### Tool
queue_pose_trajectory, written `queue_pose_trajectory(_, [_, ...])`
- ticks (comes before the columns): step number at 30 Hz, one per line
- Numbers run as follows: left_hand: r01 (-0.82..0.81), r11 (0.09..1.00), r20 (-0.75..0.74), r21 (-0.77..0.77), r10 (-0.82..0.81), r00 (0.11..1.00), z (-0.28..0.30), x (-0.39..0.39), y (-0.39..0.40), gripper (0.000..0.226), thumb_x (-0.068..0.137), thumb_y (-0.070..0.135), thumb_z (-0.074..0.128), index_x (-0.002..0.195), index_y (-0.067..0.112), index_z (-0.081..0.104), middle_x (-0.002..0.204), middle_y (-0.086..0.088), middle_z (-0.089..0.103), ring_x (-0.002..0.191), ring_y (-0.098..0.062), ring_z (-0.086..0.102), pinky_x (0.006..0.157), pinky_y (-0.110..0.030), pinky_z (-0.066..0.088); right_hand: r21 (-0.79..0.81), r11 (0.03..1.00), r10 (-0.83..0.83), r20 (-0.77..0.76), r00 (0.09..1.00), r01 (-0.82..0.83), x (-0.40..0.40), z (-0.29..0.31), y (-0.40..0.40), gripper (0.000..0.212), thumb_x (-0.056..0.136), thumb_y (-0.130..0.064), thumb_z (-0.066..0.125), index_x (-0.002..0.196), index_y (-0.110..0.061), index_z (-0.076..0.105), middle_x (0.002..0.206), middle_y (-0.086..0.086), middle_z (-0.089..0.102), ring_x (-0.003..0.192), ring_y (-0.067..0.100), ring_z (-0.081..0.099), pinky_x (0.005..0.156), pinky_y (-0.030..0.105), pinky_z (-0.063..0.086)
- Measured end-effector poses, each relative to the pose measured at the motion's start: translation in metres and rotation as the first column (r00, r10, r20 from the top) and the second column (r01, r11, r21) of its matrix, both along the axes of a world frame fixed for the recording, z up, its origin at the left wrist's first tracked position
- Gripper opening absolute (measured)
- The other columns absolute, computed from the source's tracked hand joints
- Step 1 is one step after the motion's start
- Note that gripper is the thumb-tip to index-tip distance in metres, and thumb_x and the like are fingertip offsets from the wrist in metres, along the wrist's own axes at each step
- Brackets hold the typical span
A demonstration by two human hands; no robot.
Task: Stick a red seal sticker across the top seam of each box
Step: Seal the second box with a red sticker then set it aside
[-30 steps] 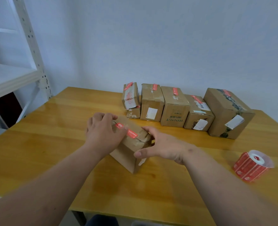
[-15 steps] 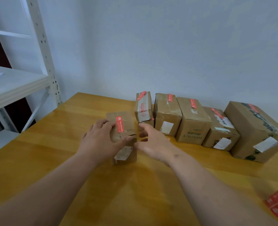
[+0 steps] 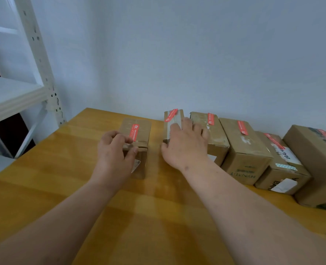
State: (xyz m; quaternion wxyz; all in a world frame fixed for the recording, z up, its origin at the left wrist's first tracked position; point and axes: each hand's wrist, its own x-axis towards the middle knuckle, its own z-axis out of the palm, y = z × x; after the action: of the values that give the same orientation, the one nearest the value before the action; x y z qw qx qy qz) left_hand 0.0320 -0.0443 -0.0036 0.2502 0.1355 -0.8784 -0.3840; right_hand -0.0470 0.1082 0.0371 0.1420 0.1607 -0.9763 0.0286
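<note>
Six cardboard boxes show on the wooden table (image 3: pixel 43 188), and every one that can be read already carries a red sticker across its top. The small box (image 3: pixel 137 138) at centre frame stands a little apart to the left of the row; its red sticker (image 3: pixel 134 132) runs across the top seam. The left hand (image 3: pixel 114 152) grips its near top edge, fingers curled over the top and thumb against the front face. The right hand (image 3: pixel 185 144) lies spread and flat over the next box (image 3: pixel 172 123), touching its top and front, pinching nothing. Further right stand three more sealed boxes (image 3: pixel 242 148) touching side by side, and the largest box (image 3: pixel 315 161) at the right edge, whose sticker is blurred but looks red. A white shelf (image 3: pixel 14 92) fills the upper left. Judging by this, the sealing looks all but done: what seems left is closing the gap to the row. No roll of stickers is in view.
</note>
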Motion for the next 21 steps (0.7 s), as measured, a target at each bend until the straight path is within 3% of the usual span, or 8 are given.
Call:
queue_pose_trajectory(4, [0.026, 1.000, -0.010, -0.014, -0.026, 1.000, 0.003, -0.009, -0.004, 0.005, 0.091, 0.024, 0.065, 0.092, 0.022, 0.060, 0.118, 0.004, 0.045, 0.101, -0.016, 0.052, 0.092, -0.037, 0.050, 0.080, 0.996, -0.034, -0.027, 0.999, 0.037, -0.012, -0.006, -0.005, 0.062, 0.087, -0.067, 0.047, 0.131, -0.023, 0.049, 0.136, 0.006, 0.042, 0.119, 0.036, 0.043, 0.100, 0.047, 0.024])
queue_pose_trajectory(7, [0.046, 0.996, -0.003, -0.073, -0.047, 0.999, 0.003, -0.010, -0.003, 0.009, 0.091, 0.026, 0.063, 0.099, 0.021, 0.061, 0.117, 0.007, 0.049, 0.100, -0.014, 0.054, 0.089, -0.034, 0.050, 0.052, 0.999, -0.001, -0.085, 0.996, 0.006, -0.016, -0.008, -0.007, 0.052, 0.089, -0.056, 0.051, 0.126, -0.020, 0.051, 0.129, 0.005, 0.048, 0.112, 0.034, 0.051, 0.096, 0.046, 0.026])
queue_pose_trajectory(9, [0.062, 0.992, 0.005, -0.105, -0.062, 0.998, 0.002, -0.008, -0.002, 0.016, 0.092, 0.026, 0.062, 0.106, 0.019, 0.061, 0.122, 0.007, 0.050, 0.116, -0.019, 0.052, 0.097, -0.038, 0.048, -0.020, 1.000, 0.001, -0.112, 0.994, -0.004, -0.015, -0.006, -0.006, 0.042, 0.087, -0.045, 0.051, 0.120, -0.019, 0.054, 0.123, 0.004, 0.051, 0.105, 0.031, 0.055, 0.092, 0.044, 0.028])
queue_pose_trajectory(12, [0.047, 0.986, 0.009, -0.160, -0.046, 0.999, 0.003, -0.001, -0.001, 0.028, 0.092, 0.026, 0.062, 0.118, 0.015, 0.061, 0.141, -0.001, 0.045, 0.142, -0.023, 0.029, 0.113, -0.045, 0.033, -0.119, 0.993, -0.008, -0.183, 0.983, -0.014, -0.009, 0.001, 0.000, 0.036, 0.085, -0.040, 0.049, 0.114, -0.020, 0.056, 0.117, 0.001, 0.050, 0.097, 0.027, 0.056, 0.088, 0.041, 0.028])
queue_pose_trajectory(14, [0.015, 0.981, -0.007, -0.192, -0.017, 1.000, 0.007, 0.005, 0.002, 0.033, 0.091, 0.027, 0.062, 0.122, 0.016, 0.060, 0.145, -0.002, 0.042, 0.142, -0.024, 0.024, 0.114, -0.039, 0.027, -0.206, 0.977, 0.007, -0.220, 0.975, -0.054, -0.001, 0.010, 0.008, 0.033, 0.084, -0.037, 0.050, 0.112, -0.021, 0.057, 0.117, -0.001, 0.048, 0.098, 0.024, 0.054, 0.091, 0.041, 0.027])
queue_pose_trajectory(18, [-0.013, 0.978, -0.057, -0.206, 0.001, 0.998, 0.022, 0.018, 0.016, 0.036, 0.091, 0.030, 0.061, 0.125, 0.017, 0.059, 0.142, -0.001, 0.042, 0.135, -0.021, 0.026, 0.103, -0.023, 0.021, -0.447, 0.883, 0.040, -0.234, 0.971, -0.144, 0.024, 0.034, 0.038, 0.029, 0.076, -0.030, 0.060, 0.104, -0.028, 0.056, 0.115, -0.007, 0.041, 0.101, 0.014, 0.048, 0.102, 0.041, 0.029])
queue_pose_trajectory(21, [-0.013, 0.987, -0.098, -0.161, -0.002, 0.995, 0.034, 0.029, 0.032, 0.037, 0.092, 0.034, 0.059, 0.126, 0.019, 0.058, 0.141, 0.003, 0.042, 0.134, -0.020, 0.029, 0.100, -0.023, 0.022, -0.669, 0.727, 0.136, -0.074, 0.988, -0.150, 0.052, 0.050, 0.073, 0.038, 0.069, -0.018, 0.069, 0.100, -0.031, 0.052, 0.110, -0.010, 0.038, 0.099, 0.006, 0.043, 0.094, 0.024, 0.040])
